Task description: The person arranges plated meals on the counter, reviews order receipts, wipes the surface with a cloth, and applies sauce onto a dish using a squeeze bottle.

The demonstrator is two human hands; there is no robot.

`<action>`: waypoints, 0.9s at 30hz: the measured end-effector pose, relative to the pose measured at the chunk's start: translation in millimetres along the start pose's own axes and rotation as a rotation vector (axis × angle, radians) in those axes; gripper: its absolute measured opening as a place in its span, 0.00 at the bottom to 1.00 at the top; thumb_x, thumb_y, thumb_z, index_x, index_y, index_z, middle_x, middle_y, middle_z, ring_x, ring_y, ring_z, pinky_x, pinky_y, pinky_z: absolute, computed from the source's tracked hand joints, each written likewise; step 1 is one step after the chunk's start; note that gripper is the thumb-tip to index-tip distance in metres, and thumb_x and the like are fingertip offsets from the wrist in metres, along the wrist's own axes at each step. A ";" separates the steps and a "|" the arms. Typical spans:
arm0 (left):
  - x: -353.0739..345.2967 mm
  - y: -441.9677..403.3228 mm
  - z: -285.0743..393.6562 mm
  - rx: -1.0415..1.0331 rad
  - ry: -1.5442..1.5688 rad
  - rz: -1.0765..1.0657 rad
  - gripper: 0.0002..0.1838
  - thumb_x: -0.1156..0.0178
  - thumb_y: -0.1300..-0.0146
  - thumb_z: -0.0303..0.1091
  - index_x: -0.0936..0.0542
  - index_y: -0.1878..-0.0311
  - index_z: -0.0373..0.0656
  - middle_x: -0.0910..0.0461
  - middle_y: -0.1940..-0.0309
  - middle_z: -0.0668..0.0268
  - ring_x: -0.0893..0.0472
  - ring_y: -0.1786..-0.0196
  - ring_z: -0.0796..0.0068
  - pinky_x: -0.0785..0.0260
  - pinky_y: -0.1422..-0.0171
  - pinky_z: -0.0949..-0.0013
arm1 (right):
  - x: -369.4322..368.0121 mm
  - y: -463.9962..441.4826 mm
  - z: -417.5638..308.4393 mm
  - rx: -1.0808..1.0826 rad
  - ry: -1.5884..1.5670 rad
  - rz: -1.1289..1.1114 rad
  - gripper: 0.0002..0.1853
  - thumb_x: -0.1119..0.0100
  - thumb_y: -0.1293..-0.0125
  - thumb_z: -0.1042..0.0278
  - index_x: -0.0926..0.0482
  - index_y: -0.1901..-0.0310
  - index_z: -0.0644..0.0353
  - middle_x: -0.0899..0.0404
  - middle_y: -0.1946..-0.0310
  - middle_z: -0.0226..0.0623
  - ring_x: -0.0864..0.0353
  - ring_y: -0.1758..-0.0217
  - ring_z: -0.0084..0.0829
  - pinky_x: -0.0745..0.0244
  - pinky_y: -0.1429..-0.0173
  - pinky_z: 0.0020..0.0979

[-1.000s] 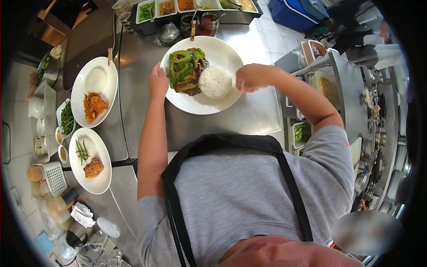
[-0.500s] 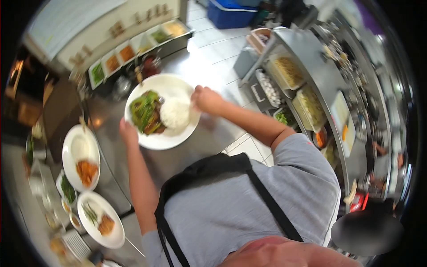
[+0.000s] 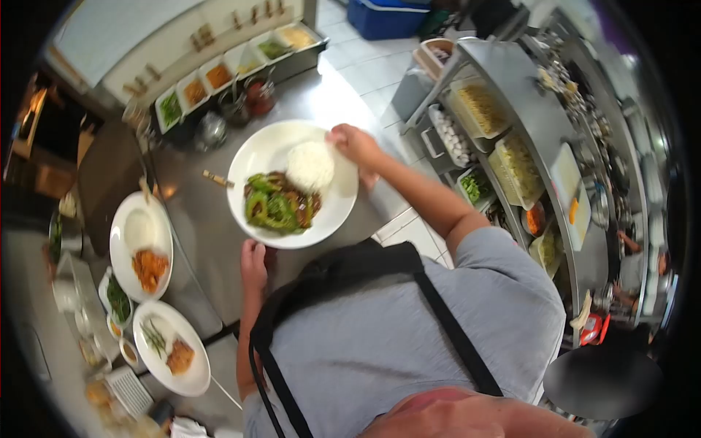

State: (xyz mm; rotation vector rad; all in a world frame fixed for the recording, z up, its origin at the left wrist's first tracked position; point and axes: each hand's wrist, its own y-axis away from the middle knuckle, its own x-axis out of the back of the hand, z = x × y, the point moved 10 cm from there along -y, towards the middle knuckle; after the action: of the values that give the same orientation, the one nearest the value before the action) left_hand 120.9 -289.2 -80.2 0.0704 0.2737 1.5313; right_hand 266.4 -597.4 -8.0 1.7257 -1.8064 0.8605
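Observation:
A wide white plate (image 3: 244,157) is held over the steel counter. It bears a dome of white rice (image 3: 310,166) and a green pepper and brown meat dish (image 3: 277,203). My right hand (image 3: 356,151) is closed on the plate's upper right rim. My left hand (image 3: 254,264) is at the lower left rim, thumb up, with its other fingers partly hidden beneath the edge. Just left of the plate, a small brown-and-pale stick (image 3: 217,179), perhaps a handle, shows above the counter.
Two oval white plates with food, one upper (image 3: 123,252) and one lower (image 3: 152,358), stand at left. Topping tubs (image 3: 217,76) line the counter's back, near glass jars (image 3: 211,130). At right is a steel shelf (image 3: 511,69) with food containers; a blue cooler (image 3: 385,18) stands behind.
The plate has shifted right and turned clockwise: the rice is now upper right and the pepper dish lower. My left hand has moved right and nearer my body; my right hand has shifted slightly right.

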 end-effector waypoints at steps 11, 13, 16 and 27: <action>130.2 -64.1 61.5 0.105 -0.095 0.342 0.17 0.54 0.36 0.44 0.29 0.51 0.44 0.27 0.67 0.72 0.28 0.69 0.85 0.37 0.67 0.82 | -77.5 -83.6 -89.5 0.091 0.010 -0.714 0.13 0.47 0.48 0.70 0.26 0.58 0.58 0.20 0.63 0.30 0.22 0.67 0.30 0.29 0.65 0.29; 112.9 -95.2 71.6 0.115 -0.185 0.233 0.19 0.53 0.38 0.46 0.30 0.49 0.45 0.27 0.66 0.72 0.28 0.69 0.85 0.37 0.67 0.81 | -84.3 -105.4 -114.5 0.328 0.128 -0.614 0.11 0.46 0.47 0.68 0.26 0.61 0.59 0.20 0.65 0.30 0.23 0.75 0.27 0.30 0.74 0.25; 60.0 -132.3 77.6 0.136 -0.339 0.041 0.21 0.52 0.38 0.47 0.30 0.48 0.43 0.26 0.62 0.69 0.28 0.65 0.83 0.36 0.61 0.78 | -114.0 -101.0 -141.0 0.469 0.231 -0.604 0.12 0.46 0.49 0.64 0.25 0.62 0.55 0.21 0.66 0.31 0.23 0.66 0.32 0.29 0.66 0.30; 22.3 -156.4 23.9 0.193 -0.170 -0.183 0.21 0.54 0.37 0.39 0.33 0.45 0.35 0.25 0.57 0.63 0.26 0.57 0.77 0.34 0.51 0.73 | -21.2 -62.7 -87.2 0.397 0.323 -0.217 0.07 0.49 0.43 0.61 0.22 0.66 0.49 0.22 0.66 0.32 0.24 0.62 0.35 0.29 0.59 0.33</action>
State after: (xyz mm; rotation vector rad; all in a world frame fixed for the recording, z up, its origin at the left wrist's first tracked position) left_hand 279.1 -271.0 -93.8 0.3190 0.2836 1.3054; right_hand 324.2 -519.2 42.4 1.8417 -1.2720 1.3798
